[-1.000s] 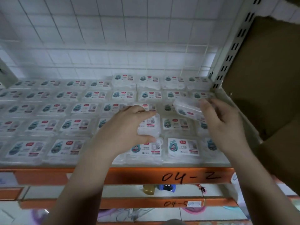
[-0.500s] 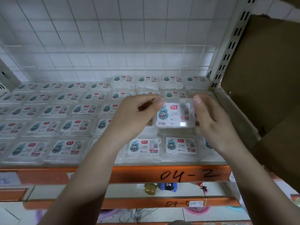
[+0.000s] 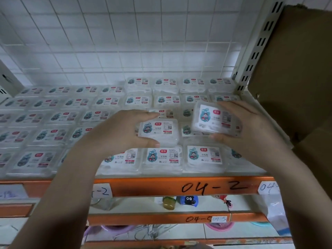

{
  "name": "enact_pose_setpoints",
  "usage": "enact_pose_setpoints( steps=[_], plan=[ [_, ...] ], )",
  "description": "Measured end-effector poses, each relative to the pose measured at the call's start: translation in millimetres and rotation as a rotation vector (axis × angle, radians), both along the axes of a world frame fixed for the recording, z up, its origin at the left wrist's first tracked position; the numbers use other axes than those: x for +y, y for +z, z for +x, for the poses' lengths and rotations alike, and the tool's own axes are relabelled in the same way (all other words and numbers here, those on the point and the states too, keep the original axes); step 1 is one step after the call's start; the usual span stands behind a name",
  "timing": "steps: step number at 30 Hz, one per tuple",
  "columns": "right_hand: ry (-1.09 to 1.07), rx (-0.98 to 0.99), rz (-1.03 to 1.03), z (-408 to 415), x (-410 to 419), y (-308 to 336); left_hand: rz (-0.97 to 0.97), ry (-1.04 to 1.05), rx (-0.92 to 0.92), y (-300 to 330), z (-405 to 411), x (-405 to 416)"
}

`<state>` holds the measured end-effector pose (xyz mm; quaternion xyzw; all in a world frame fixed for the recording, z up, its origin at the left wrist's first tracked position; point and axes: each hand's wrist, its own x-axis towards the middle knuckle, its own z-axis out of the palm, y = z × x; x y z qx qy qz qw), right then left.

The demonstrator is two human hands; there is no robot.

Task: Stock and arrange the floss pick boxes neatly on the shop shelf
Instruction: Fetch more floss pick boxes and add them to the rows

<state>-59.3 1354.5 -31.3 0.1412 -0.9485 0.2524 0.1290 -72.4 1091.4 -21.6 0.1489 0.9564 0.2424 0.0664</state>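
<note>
The left hand (image 3: 115, 133) grips a clear floss pick box (image 3: 159, 131) between thumb and fingers, sitting flat on top of the boxes already on the shelf (image 3: 161, 186). The right hand (image 3: 251, 133) holds a second box (image 3: 213, 119), tilted and lifted just above the stock near the shelf's right end. Rows of labelled boxes (image 3: 59, 115) fill the shelf back to the white wire grid (image 3: 125, 42). A brown cardboard carton (image 3: 296, 69) stands at the right.

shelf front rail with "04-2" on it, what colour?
Orange, with black handwritten marking; the shelf front rail shows best in the head view, below the floss pick boxes.
</note>
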Motion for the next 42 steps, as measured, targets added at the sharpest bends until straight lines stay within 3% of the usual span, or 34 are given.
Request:
enact_pose_setpoints(
  steps=[4, 9, 14, 26, 35, 42],
  plan=[
    [-0.034, -0.02, -0.018, -5.3, 8.0, -3.0, -0.066, -0.004, 0.021, -6.0, -8.0, -0.6],
    [-0.094, -0.065, -0.065, -24.3, 18.0, -0.4, 0.01, -0.012, 0.137, 2.8, -26.7, 18.6],
    [-0.183, -0.157, -0.007, -71.6, 28.5, 4.3, -0.133, -0.074, 0.232, 9.2, -75.8, 54.6],
    [-0.145, -0.34, -0.005, -107.6, 33.2, -2.6, -0.067, 0.002, 0.073, -7.3, -123.7, 95.0],
    [-0.174, -0.242, 0.055, -105.9, 27.1, -4.9, -0.131, -0.017, 0.199, -14.2, -118.0, 96.3],
    [-0.031, 0.024, 0.189, -67.9, -0.1, 7.5, -0.125, 0.066, 0.353, -5.0, -67.1, 66.9]
  ],
)
